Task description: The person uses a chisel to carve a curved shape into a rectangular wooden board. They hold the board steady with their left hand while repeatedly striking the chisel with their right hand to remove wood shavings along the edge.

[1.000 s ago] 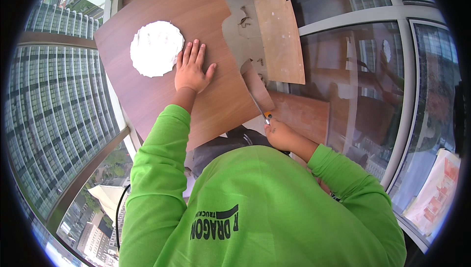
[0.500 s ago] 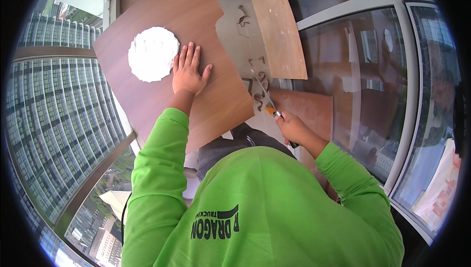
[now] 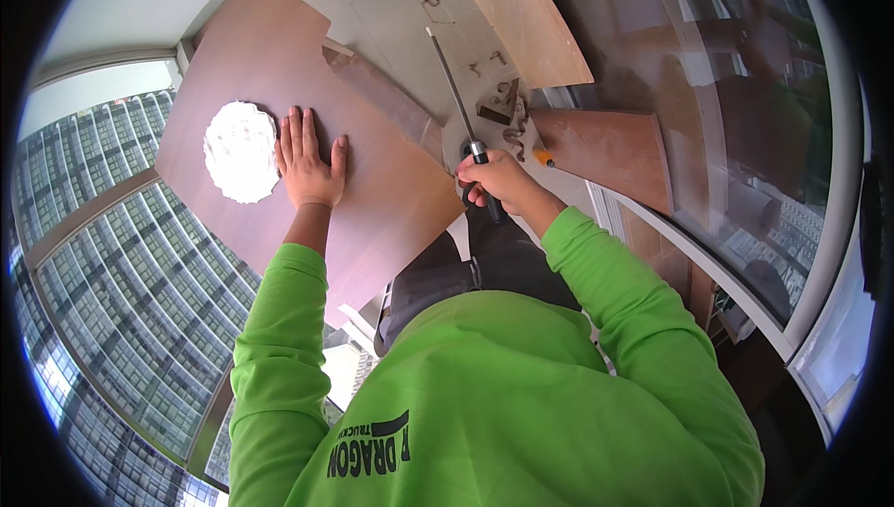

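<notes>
1. The left hand (image 3: 307, 164) lies flat on a large reddish-brown wooden panel (image 3: 372, 190), fingers straight and spread only a little, palm pressed to the surface. It grips nothing.
2. Just beside those fingertips, on their outer side, the panel has a rough round hole with a ragged white edge (image 3: 239, 150); the little finger nearly touches its rim.
3. The right hand (image 3: 494, 181) is closed in a fist around the dark handle of a long slim metal tool with a grey steel shaft (image 3: 453, 88) (a long screwdriver or a rod-like chisel, I cannot tell which).
4. The shaft runs up and slightly left from the fist, its long axis pointing away from the person, across a pale grey board (image 3: 410, 23) scattered with small brown wood offcuts (image 3: 498, 111).
5. The tool's tip lies well apart from the hole; the panel's right edge sits between the 2 hands, and the right hand is the nearer to that edge.
6. A narrow brown strip of wood (image 3: 382, 97) rests slanted on the panel near the shaft, and a light plywood board (image 3: 521, 13) leans beyond.
7. Bright green sleeves (image 3: 279, 321) cover both forearms.
</notes>
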`<state>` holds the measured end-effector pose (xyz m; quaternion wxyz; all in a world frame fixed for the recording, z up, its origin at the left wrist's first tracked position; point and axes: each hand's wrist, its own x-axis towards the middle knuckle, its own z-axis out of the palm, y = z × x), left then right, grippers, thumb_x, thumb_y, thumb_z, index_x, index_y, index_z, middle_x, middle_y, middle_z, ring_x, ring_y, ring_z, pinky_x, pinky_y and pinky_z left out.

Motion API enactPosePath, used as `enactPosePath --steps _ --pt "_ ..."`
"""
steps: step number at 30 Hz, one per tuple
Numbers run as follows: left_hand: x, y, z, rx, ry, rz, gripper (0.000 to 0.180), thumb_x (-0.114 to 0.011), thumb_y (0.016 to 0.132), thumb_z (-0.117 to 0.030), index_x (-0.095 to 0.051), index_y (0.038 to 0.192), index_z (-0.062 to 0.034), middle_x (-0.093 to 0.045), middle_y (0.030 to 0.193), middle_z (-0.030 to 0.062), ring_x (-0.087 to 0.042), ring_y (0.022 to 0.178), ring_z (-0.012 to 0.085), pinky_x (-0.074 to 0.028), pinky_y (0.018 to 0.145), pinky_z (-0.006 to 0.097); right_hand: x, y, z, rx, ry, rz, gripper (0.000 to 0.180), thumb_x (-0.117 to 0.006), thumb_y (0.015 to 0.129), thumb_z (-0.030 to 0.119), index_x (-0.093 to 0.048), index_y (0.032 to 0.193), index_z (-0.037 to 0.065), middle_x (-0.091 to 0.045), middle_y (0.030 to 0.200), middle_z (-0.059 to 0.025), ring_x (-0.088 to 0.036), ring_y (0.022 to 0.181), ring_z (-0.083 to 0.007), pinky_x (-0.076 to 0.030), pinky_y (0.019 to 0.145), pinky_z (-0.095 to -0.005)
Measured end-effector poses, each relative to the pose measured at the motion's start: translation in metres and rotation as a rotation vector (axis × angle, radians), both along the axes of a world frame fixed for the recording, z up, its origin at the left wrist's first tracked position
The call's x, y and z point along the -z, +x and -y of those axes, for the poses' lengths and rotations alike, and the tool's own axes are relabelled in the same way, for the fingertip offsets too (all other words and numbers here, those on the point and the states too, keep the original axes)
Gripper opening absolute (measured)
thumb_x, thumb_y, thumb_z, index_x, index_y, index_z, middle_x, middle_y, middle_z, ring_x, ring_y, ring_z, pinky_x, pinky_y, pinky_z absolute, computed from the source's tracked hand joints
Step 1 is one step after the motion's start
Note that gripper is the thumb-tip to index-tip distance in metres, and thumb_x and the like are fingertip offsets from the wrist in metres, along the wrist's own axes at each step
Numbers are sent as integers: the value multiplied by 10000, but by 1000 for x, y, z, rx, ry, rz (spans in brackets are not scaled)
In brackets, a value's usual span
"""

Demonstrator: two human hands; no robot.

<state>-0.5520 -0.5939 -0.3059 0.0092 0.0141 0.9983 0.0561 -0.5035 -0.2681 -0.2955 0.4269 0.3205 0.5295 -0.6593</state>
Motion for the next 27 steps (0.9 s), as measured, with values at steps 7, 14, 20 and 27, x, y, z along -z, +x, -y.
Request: enactPosePath --steps 7,14,20,27 --pt "1 -2 0 27 -3 -9 770 -508 998 -561 -344 1620 -137 -275 1710 93 -212 1586 305 -125 1281 504 1 -8 3 -89 -41 -27 96 -699 876 102 -686 868 7 -655 753 -85 -597 586 -141 -485 521 -296" --pt "2 -4 -1 45 2 -31 770 -506 995 -547 -342 1621 -130 -287 1704 109 -218 1584 318 -133 1276 502 8 -17 0 -125 -79 -83 95 -698 860 108 -675 847 16 -652 746 -61 -586 608 -137 -467 547 -293" --pt "2 -3 0 48 7 -27 771 -500 999 -554 -341 1621 -127 -282 1707 106 -214 1585 319 -132 1276 501 11 -20 7 -222 22 -147 66 -700 831 52 -678 859 -3 -638 727 -59 -572 591 -134 -458 545 -290" --pt "3 -3 1 50 18 -27 774 -510 996 -554 -348 1617 -122 -283 1706 110 -217 1584 325 -129 1276 503 7 -26 9 -312 92 -178 80 -711 800 52 -669 850 7 -637 668 -67 -580 562 -142 -454 536 -309"
